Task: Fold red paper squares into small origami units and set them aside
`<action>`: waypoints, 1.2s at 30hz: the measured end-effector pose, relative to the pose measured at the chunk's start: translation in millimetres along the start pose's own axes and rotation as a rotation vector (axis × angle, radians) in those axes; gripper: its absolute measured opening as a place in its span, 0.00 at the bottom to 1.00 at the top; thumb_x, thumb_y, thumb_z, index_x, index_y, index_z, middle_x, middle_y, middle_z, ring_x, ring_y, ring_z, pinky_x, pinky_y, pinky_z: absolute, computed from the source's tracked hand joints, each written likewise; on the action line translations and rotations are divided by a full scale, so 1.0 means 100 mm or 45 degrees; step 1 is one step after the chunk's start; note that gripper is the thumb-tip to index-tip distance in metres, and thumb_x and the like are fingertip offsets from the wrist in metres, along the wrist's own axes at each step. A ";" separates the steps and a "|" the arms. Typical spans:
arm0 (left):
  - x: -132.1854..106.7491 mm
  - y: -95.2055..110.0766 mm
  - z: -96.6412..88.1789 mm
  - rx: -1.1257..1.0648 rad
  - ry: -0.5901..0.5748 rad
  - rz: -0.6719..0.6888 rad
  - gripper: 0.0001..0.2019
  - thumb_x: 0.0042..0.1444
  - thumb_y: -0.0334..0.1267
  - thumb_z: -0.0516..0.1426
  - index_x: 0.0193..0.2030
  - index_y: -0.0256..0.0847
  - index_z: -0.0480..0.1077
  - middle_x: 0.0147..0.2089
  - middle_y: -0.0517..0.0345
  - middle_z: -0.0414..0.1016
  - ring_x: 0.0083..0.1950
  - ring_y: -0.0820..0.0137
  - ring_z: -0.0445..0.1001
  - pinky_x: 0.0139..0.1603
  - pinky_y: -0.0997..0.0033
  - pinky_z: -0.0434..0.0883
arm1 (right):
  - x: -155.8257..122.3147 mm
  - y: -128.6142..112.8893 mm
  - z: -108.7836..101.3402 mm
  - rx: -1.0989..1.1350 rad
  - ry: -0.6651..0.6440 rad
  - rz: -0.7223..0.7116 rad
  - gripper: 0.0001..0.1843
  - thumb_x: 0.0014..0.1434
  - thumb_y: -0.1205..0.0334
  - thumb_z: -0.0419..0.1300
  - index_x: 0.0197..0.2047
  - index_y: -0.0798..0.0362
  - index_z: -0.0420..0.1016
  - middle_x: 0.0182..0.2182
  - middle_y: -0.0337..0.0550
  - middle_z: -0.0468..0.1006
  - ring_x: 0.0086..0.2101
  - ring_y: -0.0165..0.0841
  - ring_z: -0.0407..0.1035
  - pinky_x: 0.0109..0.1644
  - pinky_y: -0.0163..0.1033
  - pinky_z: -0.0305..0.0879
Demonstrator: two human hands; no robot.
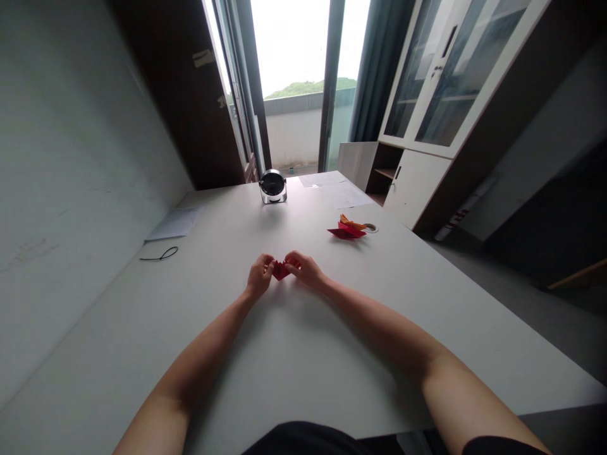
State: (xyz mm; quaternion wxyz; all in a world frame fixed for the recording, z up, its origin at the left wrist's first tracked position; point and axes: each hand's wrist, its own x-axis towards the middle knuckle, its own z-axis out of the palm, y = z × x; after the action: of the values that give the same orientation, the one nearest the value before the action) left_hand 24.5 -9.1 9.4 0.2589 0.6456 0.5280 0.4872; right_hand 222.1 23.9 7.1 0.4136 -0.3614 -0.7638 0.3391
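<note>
A small folded piece of red paper (280,271) is held between my two hands, over the middle of the white table (284,354). My left hand (260,275) pinches its left side between thumb and fingers. On the other side, my right hand (303,268) grips the right edge in the same way. The paper has pointed folds along its top and narrows to a point below. My fingers hide parts of both its sides.
Red and orange folded papers (348,229) lie right of centre, beside a round ring-shaped object (371,228). Farther back stands a round black-and-silver device (273,186). A black cable tie (161,254) and white sheets (174,224) lie at left, more sheets (351,194) at back right.
</note>
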 end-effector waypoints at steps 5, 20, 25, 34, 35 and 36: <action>-0.01 0.01 0.01 -0.022 0.012 0.022 0.08 0.61 0.43 0.56 0.37 0.42 0.70 0.34 0.56 0.76 0.34 0.67 0.73 0.41 0.67 0.69 | -0.01 -0.07 -0.02 -0.057 -0.031 -0.012 0.09 0.59 0.61 0.59 0.43 0.51 0.78 0.28 0.39 0.79 0.28 0.29 0.68 0.37 0.34 0.63; 0.02 -0.05 0.00 -0.075 0.104 -0.034 0.10 0.61 0.45 0.55 0.36 0.41 0.69 0.31 0.60 0.73 0.29 0.71 0.70 0.34 0.73 0.66 | -0.05 -0.09 -0.02 0.023 -0.290 -0.013 0.13 0.57 0.53 0.62 0.29 0.54 0.73 0.22 0.34 0.68 0.26 0.27 0.57 0.31 0.32 0.54; 0.04 -0.14 0.02 -0.155 0.190 -0.055 0.10 0.61 0.46 0.56 0.36 0.41 0.68 0.29 0.60 0.70 0.30 0.70 0.70 0.35 0.72 0.68 | -0.04 -0.04 0.02 -0.064 -0.281 -0.023 0.10 0.56 0.60 0.58 0.25 0.54 0.68 0.22 0.33 0.63 0.25 0.26 0.53 0.30 0.32 0.51; 0.09 -0.27 0.03 -0.493 0.237 -0.166 0.12 0.64 0.48 0.53 0.42 0.42 0.63 0.33 0.58 0.74 0.32 0.70 0.74 0.37 0.69 0.74 | -0.06 -0.07 -0.01 -0.201 -0.277 -0.225 0.10 0.57 0.65 0.57 0.24 0.54 0.68 0.27 0.37 0.69 0.26 0.26 0.56 0.32 0.32 0.53; 0.09 -0.26 0.03 -0.514 0.225 -0.166 0.12 0.64 0.49 0.53 0.42 0.42 0.62 0.34 0.57 0.75 0.32 0.70 0.75 0.37 0.68 0.74 | -0.07 -0.09 -0.01 -0.211 -0.283 -0.238 0.09 0.57 0.65 0.57 0.25 0.54 0.69 0.27 0.37 0.71 0.26 0.26 0.58 0.32 0.32 0.54; 0.09 -0.26 0.03 -0.526 0.215 -0.165 0.13 0.64 0.49 0.53 0.42 0.42 0.62 0.34 0.56 0.76 0.32 0.69 0.76 0.38 0.67 0.75 | -0.07 -0.10 -0.01 -0.217 -0.287 -0.246 0.07 0.57 0.64 0.58 0.27 0.54 0.71 0.29 0.38 0.72 0.27 0.26 0.59 0.33 0.32 0.54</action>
State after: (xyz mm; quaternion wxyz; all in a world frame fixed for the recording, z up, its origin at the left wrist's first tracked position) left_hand 15.7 7.8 -10.6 0.3710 0.5007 0.4772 0.6196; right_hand 223.2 13.4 12.6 0.3238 -0.2797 -0.8625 0.2702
